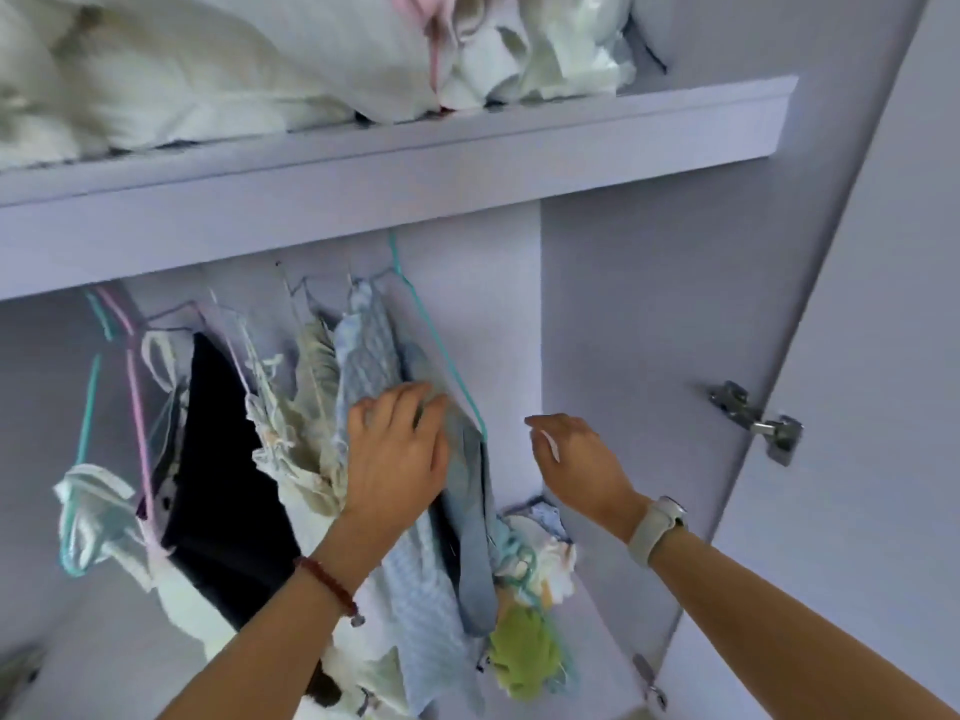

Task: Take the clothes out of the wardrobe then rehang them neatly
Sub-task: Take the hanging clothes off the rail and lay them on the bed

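Several garments hang on wire hangers under the wardrobe shelf point(395, 163). A light blue garment point(369, 356) and a grey-blue one point(470, 491) hang rightmost, on a teal hanger point(441, 350). My left hand point(397, 449) lies on these two, fingers curled over their edge. To the right, my right hand point(576, 459) hovers in the air with loosely bent fingers, touching nothing. A black garment point(218, 433) and cream ones point(296, 423) hang further left.
White bedding point(208, 70) is piled on the shelf above. Crumpled clothes, one green point(524, 662), lie on the wardrobe floor at lower right. The open door point(883, 356) with a metal hinge point(758, 420) stands on the right.
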